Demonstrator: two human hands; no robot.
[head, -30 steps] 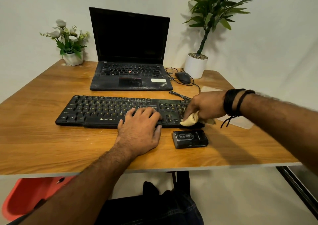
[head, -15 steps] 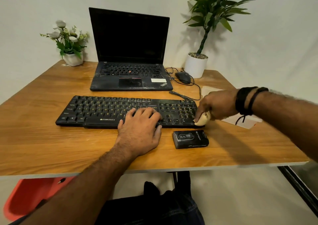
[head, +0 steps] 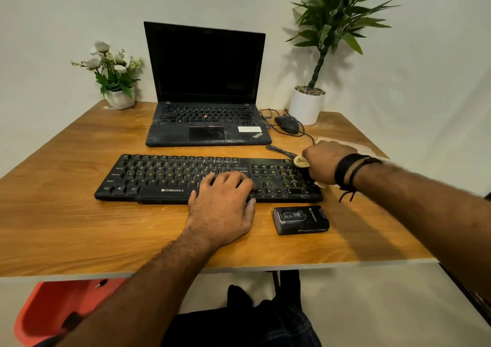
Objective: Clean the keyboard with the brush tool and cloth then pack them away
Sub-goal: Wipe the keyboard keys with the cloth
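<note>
A black Zebronics keyboard (head: 164, 176) lies across the middle of the wooden table (head: 66, 227). My left hand (head: 223, 208) rests flat on its front middle, fingers spread over the keys, holding nothing. My right hand (head: 325, 160) is closed on a bunched pale yellow cloth (head: 301, 160) pressed against the keyboard's far right corner. A small black box (head: 301, 219) with a product picture lies just in front of the keyboard's right end. No brush shows outside it.
An open black laptop (head: 207, 123) stands behind the keyboard, a wired mouse (head: 288, 123) to its right. A white flower pot (head: 120, 98) sits back left, a tall potted plant (head: 307, 106) back right. A pale sheet (head: 358, 147) lies beyond my right hand. A red chair (head: 53, 312) shows below the table.
My right hand has slid the cloth from the keyboard's front right corner along its right end to the far right corner. The left hand has stayed put.
</note>
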